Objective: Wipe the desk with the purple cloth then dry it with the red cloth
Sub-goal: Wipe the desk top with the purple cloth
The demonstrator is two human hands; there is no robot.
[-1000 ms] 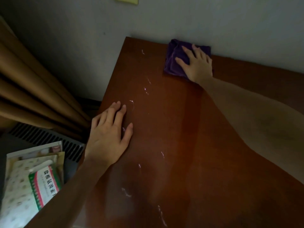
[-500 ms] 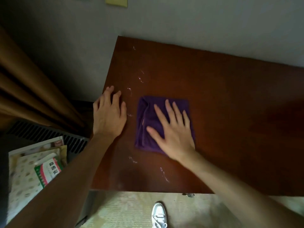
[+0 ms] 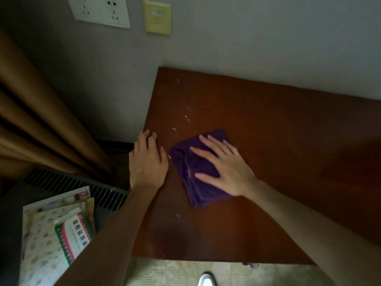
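Glossy wooden desk (image 3: 268, 141) bears folded purple cloth (image 3: 198, 182).

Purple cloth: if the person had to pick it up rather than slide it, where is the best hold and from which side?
The purple cloth lies folded flat under the right hand. Its bunched left edge, facing the left hand, stands slightly proud; pinching it there from above looks easiest.

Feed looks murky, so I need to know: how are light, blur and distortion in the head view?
Head view: dim, light falling from the upper right wall, desk darkest at its right side; right hand and cloth slightly motion-smeared; left hand sharper; white marks on the desk readable; wide-angle bend at the edges.
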